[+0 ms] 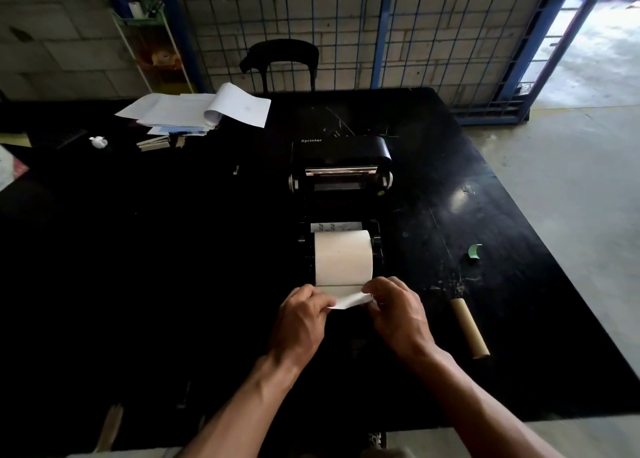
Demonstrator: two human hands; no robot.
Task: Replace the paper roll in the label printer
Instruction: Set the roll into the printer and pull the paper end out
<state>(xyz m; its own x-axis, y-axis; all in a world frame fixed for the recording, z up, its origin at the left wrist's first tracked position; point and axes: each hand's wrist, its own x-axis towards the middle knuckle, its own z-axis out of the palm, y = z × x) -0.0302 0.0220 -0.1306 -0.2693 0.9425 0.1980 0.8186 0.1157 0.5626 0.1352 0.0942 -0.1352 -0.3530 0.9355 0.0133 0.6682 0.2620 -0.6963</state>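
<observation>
Both hands work at the near edge of the printer (pixel 341 166), whose lid stands open and tilted back. The paper roll (pixel 343 256) sits in the bay of the printer, between the side guides, with its loose end (pixel 349 300) drawn out toward the person. The left hand (pixel 304 315) pinches the left corner of the loose end, its fingers (pixel 320 296) curled onto the paper. The right hand (pixel 394 314) pinches the right corner in the same way. Neither hand holds anything else.

Step in hand, as judged: the new roll is seated and its leading end is being readied for feeding. A bare cardboard tube (pixel 469 327) lies on the surface (pixel 173 249) to the right of the printer. It is probably the spent core, so removal appears complete.

Next move, as judged:
1. Draw both corners out evenly, so that the paper leaves the printer square and flat.
2. Keep the strip between the guides and lay it across the front edge of the printer.
3. Lower the lid onto the paper.

An uneven pull would likely skew the feed. The loose end looks creased and may need flattening first.
</observation>
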